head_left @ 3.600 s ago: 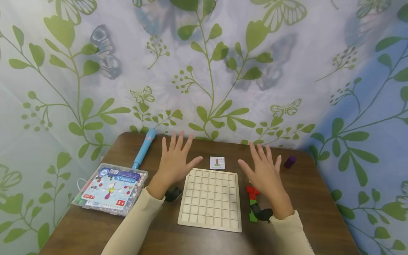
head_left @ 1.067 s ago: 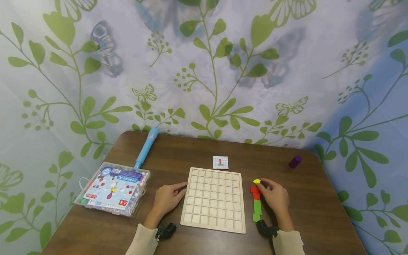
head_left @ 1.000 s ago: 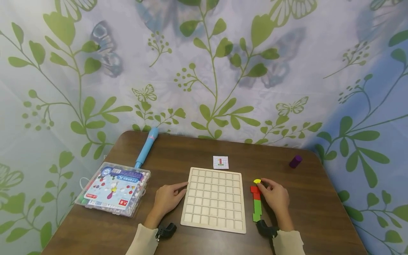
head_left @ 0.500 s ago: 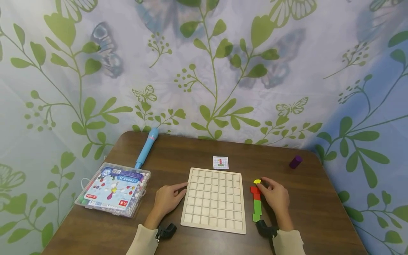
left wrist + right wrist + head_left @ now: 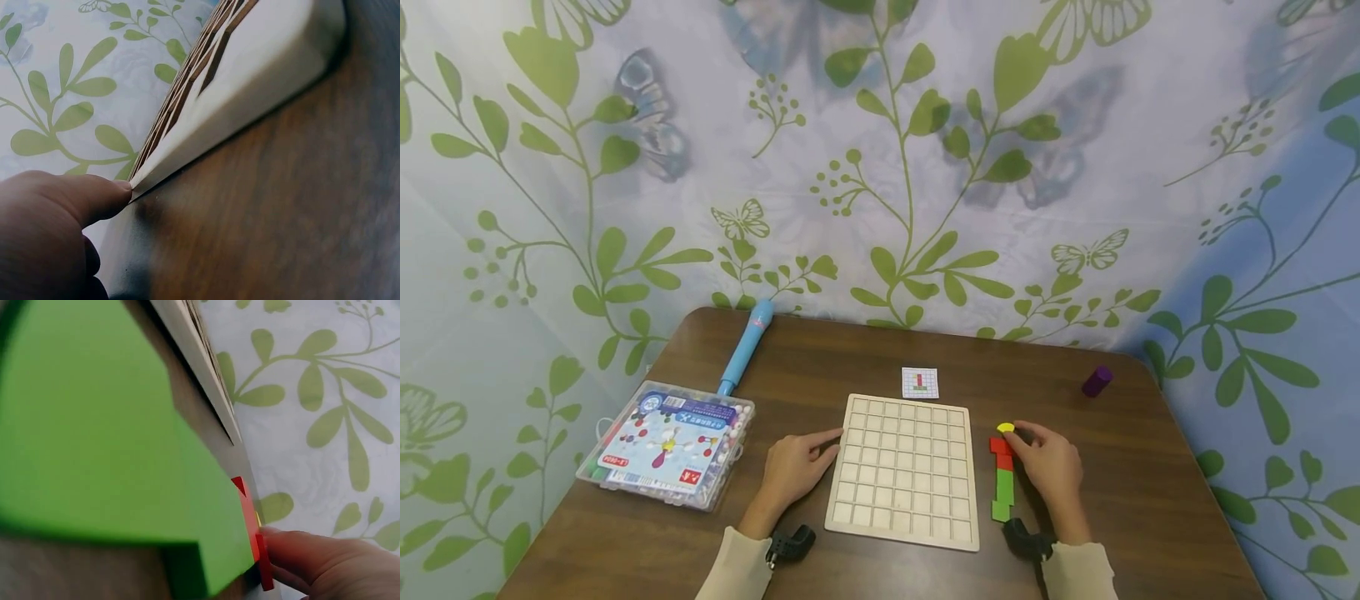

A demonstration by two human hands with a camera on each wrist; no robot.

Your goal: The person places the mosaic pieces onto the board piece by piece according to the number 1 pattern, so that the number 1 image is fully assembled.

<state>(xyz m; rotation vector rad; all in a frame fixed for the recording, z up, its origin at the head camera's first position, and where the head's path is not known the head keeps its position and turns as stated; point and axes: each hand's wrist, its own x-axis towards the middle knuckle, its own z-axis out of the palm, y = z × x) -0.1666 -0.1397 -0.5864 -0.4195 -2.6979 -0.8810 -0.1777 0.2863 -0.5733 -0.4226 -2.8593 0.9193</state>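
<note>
A pale wooden grid board (image 5: pixel 891 532) lies in the middle of the table. My left hand (image 5: pixel 796 471) rests at its left side, thumb and index fingertips touching the edge, as the left wrist view also shows. To the board's right, a short column runs away from me: green blocks (image 5: pixel 1003 492), red blocks (image 5: pixel 1002 454) and a yellow rounded piece (image 5: pixel 1005 427) at the far end. My right hand (image 5: pixel 1051 467) lies beside that column, thumb and index fingertips at the yellow piece and the nearby red block. In the right wrist view, green blocks (image 5: pixel 94 437) fill the foreground.
A small card (image 5: pixel 920 393) with a printed colored pattern lies beyond the board. A clear plastic case (image 5: pixel 662 442) and a blue microphone-shaped object (image 5: pixel 748 346) are at the left. Far right lies a purple cylinder (image 5: pixel 1097 382). A patterned curtain (image 5: pixel 850 167) hangs behind the table.
Both hands have come down from above the table, fingers spread, to the board's left edge and the colored column. Over the last half second, the nearest green block has shifted slightly left.
</note>
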